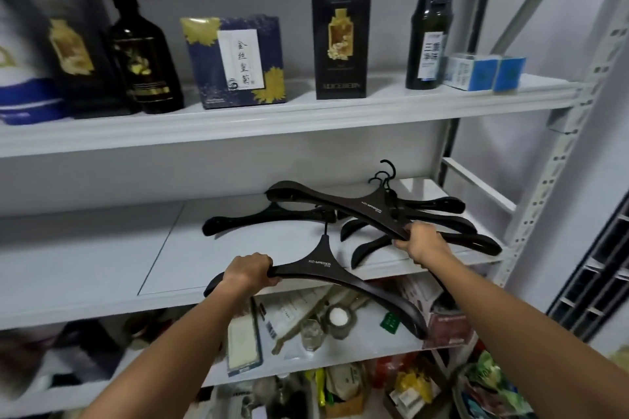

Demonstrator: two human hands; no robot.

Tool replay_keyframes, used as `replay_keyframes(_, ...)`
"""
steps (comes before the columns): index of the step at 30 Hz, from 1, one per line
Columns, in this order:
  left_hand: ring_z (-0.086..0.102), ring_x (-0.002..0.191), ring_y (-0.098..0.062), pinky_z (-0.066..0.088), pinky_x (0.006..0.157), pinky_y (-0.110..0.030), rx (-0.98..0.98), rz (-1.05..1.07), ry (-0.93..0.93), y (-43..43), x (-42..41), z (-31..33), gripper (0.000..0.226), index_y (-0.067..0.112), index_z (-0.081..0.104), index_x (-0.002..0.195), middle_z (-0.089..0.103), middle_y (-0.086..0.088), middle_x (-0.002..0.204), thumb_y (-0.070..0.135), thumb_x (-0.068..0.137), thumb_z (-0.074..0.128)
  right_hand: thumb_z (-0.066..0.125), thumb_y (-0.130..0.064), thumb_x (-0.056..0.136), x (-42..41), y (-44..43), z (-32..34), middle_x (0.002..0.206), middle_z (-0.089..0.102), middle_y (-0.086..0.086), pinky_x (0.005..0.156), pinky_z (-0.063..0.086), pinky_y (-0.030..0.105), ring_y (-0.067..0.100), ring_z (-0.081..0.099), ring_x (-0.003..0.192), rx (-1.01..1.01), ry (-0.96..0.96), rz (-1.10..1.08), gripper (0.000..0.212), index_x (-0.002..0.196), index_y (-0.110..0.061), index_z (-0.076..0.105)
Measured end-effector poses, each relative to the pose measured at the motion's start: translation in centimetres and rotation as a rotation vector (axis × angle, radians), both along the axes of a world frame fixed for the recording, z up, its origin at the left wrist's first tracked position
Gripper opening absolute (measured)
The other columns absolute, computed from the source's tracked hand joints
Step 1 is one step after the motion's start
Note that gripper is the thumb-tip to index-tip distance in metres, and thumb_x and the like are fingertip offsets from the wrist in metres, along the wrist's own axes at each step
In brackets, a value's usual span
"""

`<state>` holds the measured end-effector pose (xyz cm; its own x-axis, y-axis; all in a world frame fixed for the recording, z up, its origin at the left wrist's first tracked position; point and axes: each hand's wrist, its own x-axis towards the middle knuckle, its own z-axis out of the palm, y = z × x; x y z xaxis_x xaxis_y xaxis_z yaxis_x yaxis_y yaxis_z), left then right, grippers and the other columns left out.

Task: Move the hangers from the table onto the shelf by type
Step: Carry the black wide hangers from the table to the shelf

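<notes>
Faces a white metal shelf unit point(85, 248). Finds along its top board, from the left: a white and blue round jar point(23, 92), a black box with a gold panel point(64, 44), a dark pump bottle with a gold label point(143, 54), a navy box with gold flowers and a white paper label point(235, 61), a tall black carton point(341, 27), a dark green bottle with a tagged neck point(429, 41), and small blue and white boxes point(483, 73) just beside that bottle.

Grips with the left hand point(248, 270) one arm of a dark brown wide-shouldered wooden hanger point(316, 265), fingers curled over its top. Holds it across the front edge of the middle board, hook pointing toward the back, far arm reaching down in front of the lower board. Cannot tell whether it touches the board.

Grips with the right hand point(423, 243) the near arm of a second hanger point(340, 202) of the same kind. Keeps this one lying on top of a heap of like hangers point(442, 214) on the right half of the middle board, hooks toward the back wall.

Shows on the lower board a flat blue-edged box point(243, 343), a clear glass jar point(311, 333), a round holder with a white centre point(337, 316) and a red carton point(446, 326), close together. Shows beneath these a brown cardboard box point(343, 401) with packets inside, contents too blurred to name.
</notes>
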<state>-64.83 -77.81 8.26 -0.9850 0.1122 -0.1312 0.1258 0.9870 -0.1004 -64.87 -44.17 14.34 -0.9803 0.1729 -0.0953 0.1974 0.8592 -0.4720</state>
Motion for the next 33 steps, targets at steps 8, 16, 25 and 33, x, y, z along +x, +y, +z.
replay_keyframes(8, 0.063, 0.088, -0.024, 0.041, 0.068, -0.03, 0.043, 0.166, 0.05, -2.8, -0.6, 0.2, 0.039, 0.017, 0.06, 0.099, 0.064, -0.002, 0.096, 0.053, 0.091, 0.048, 0.062, -0.03, 0.091, -4.8, -2.2, 0.5, 0.085, 0.061, 0.008, 0.07, 0.052, 0.034, 0.028, 0.063, 0.08, 0.015, -0.036, 0.12, 0.025, 0.111, -0.016, 0.065)
replay_keyframes(16, 0.065, 0.086, -0.026, 0.043, 0.068, -0.031, 0.001, 0.197, 0.143, -6.8, -3.7, -1.0, 0.043, 0.012, 0.06, 0.098, 0.066, -0.005, 0.098, 0.053, 0.091, 0.048, 0.065, -0.031, 0.09, -8.5, -4.9, -0.3, 0.095, 0.068, 0.013, 0.08, 0.052, 0.037, 0.033, 0.064, 0.093, -0.039, 0.027, 0.133, 0.027, 0.106, -0.01, 0.069)
replay_keyframes(25, 0.063, 0.1, -0.026, 0.046, 0.08, -0.033, 0.048, 0.203, 0.044, -10.7, -11.6, -2.4, 0.041, 0.011, 0.059, 0.11, 0.064, -0.007, 0.109, 0.047, 0.092, 0.05, 0.064, -0.029, 0.09, -13.2, -9.1, -0.9, 0.097, 0.067, 0.019, 0.081, 0.056, 0.044, 0.034, 0.066, 0.091, 0.005, -0.007, 0.043, 0.027, 0.105, -0.007, 0.066)
replay_keyframes(33, 0.063, 0.1, -0.026, 0.047, 0.079, -0.032, 0.04, 0.149, 0.003, -11.7, -15.8, -4.8, 0.04, 0.011, 0.058, 0.111, 0.063, -0.007, 0.11, 0.045, 0.092, 0.05, 0.064, -0.03, 0.09, -15.7, -11.7, -1.9, 0.087, 0.061, 0.013, 0.082, 0.055, 0.044, 0.029, 0.06, 0.083, 0.029, -0.028, -0.021, 0.024, 0.099, -0.007, 0.064)
